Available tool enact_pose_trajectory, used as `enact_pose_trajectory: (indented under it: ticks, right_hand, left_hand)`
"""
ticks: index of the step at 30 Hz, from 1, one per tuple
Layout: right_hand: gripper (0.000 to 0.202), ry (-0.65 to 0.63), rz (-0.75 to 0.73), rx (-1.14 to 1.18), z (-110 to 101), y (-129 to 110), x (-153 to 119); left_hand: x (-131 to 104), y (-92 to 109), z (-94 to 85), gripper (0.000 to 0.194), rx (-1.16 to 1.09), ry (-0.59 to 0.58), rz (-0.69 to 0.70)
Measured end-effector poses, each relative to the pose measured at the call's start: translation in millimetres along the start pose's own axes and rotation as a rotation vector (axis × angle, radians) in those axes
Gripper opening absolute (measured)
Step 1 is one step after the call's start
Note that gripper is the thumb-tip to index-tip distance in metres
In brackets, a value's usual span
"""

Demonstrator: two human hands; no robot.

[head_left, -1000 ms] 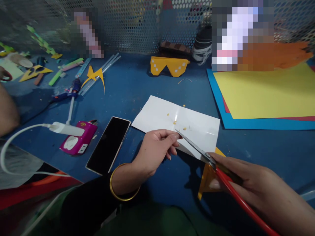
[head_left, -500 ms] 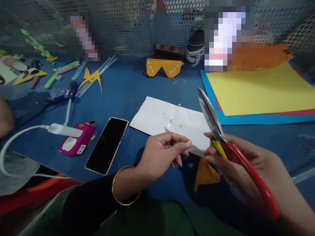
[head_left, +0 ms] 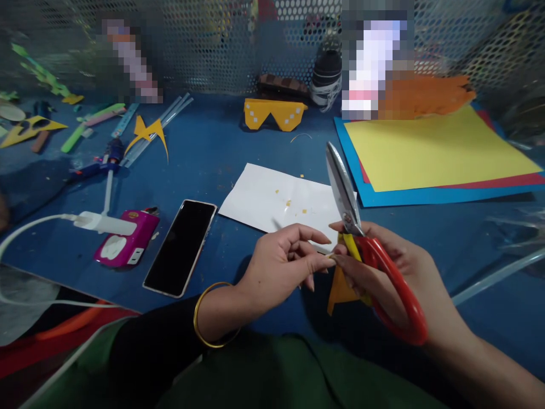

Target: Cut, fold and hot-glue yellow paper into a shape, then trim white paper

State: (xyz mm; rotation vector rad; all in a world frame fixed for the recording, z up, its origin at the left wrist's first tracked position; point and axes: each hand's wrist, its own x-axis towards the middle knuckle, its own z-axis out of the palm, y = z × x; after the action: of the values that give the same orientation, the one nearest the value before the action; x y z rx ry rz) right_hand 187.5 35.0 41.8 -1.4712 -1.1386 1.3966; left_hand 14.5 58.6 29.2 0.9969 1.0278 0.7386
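My right hand (head_left: 395,255) is closed around red-handled scissors (head_left: 398,284), their blades pointing up and away from me. Pressed in the same hand is a folded strip of yellow paper (head_left: 352,248). The thumb of my left hand (head_left: 283,261) meets the right thumb's tip, and a tiny yellow paper piece shows there between the left fingers. Under both hands' far side lies a folded white sheet (head_left: 255,196) with several small yellow paper bits (head_left: 304,211) on it. An orange paper cutout (head_left: 340,292) is partly hidden below my right hand.
Left of my hands lie a smartphone (head_left: 181,247) and a magenta power adapter (head_left: 123,241) with a white plug and cable. A glue gun (head_left: 113,156) stands behind them. Orange paper glasses (head_left: 275,115) sit at the back, and coloured sheets (head_left: 434,153) are stacked at right.
My right hand, with the scissors, has moved left to my left hand. The thumbs were apart and are now together. The view has shifted slightly.
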Motion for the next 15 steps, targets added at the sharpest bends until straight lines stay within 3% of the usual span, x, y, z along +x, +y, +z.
enact_pose_trajectory:
  ticks: [4,8,15]
  right_hand:
    - [0.035,-0.002,-0.022,0.0,-1.2,0.6,-0.5]
    - [0.033,0.001,-0.027,-0.043,-3.5,-0.3,-0.4]
    - [0.034,-0.007,-0.045,-0.095,-2.1,1.2,0.4]
  left_hand:
    - [2.0,-1.7,-3.9,0.015,0.003,-0.065,-0.057]
    - [3.3,-0.4,-6.8,0.029,0.021,-0.105,-0.095]
    - [1.5,2.6,-5.2,0.008,0.055,-0.107,-0.157]
